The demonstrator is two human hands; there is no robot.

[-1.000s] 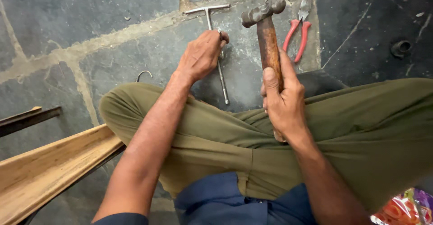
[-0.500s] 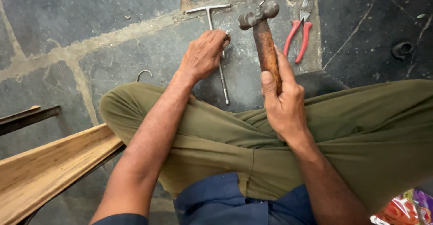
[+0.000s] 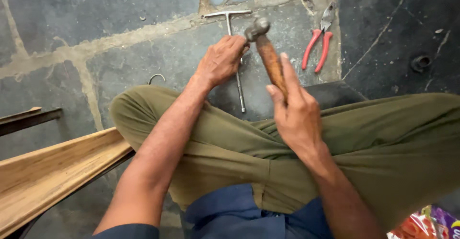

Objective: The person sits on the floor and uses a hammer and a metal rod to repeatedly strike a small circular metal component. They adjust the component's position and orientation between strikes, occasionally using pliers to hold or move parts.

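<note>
Hammer (image 3: 267,52): one, held in right hand (image 3: 297,114), fingers wrapped shut round the lower half of the wooden handle, forefinger laid along it. Steel head up, hovering over the stone floor (image 3: 110,14) just beside the left hand's fingertips. Judged head-heavy, stiff, handle dry and not slippery; best gripped low on the handle for swing, higher for control.

T-handled rod (image 3: 235,52): one, lying on the floor ahead of the crossed legs, crossbar farthest away. Left hand (image 3: 221,59) resting on its shaft, fingers curled down; whether pinched on the rod or on something small beneath, cannot tell. Judged rigid steel, smooth, moderately heavy; best taken at the crossbar or mid-shaft.

Pliers (image 3: 318,42): one pair, red grips, on the floor to the right, well apart from both hands.

Wire hook (image 3: 155,77): one, near the left knee.

Wooden plank (image 3: 52,172): one, at lower left, touching the left leg.
</note>
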